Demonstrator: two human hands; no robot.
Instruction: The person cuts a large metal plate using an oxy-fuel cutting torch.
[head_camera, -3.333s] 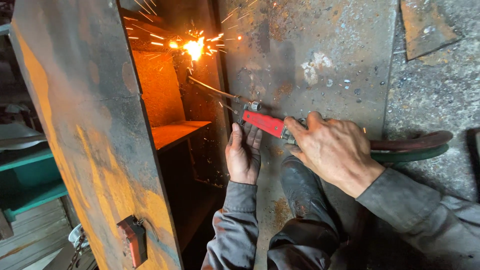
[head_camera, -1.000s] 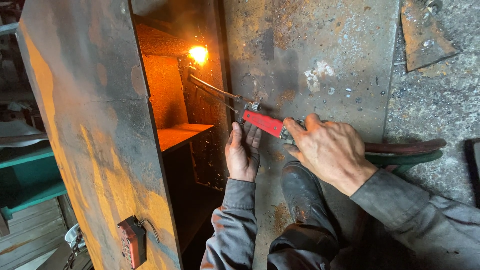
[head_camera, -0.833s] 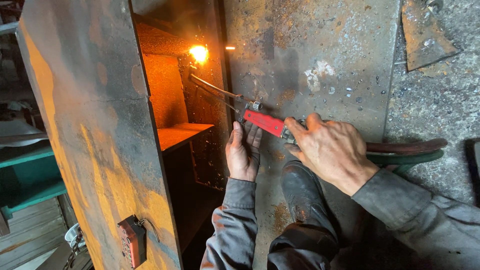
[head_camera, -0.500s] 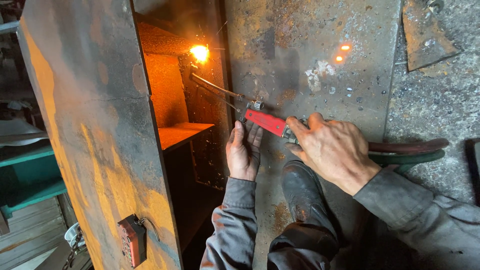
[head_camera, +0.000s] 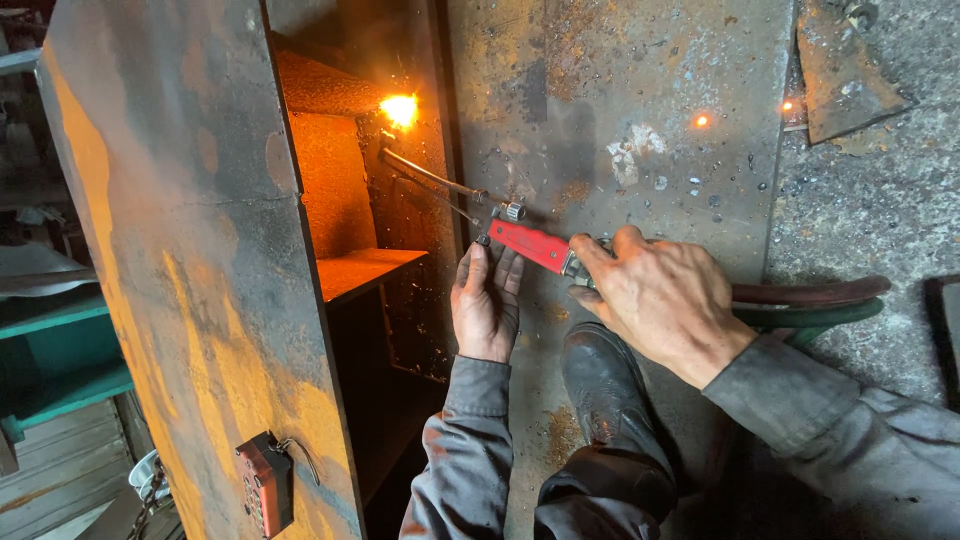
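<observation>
Torch (head_camera: 530, 244), red-bodied, sits clamped in my right hand (head_camera: 665, 300) at its rear; my left hand (head_camera: 486, 305) cups under its front, fingers closed loosely. Its flame (head_camera: 399, 108) burns against the rusty steel cabinet (head_camera: 200, 300)

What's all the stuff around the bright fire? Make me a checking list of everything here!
Surface: rusty steel floor plate, speckled with spatter and two glowing sparks.
Job's things: red-handled cutting torch, its thin pipes reaching to a bright flame on the rusty steel cabinet.
Clutter: loose steel scrap at top right; small red box hanging on the cabinet's side.
Hands: left hand props the torch's front from below; right hand grips its rear.
Cables: red and green hoses run from the torch to the right.
Surroundings: black boot on the plate; green shelving at left.
</observation>
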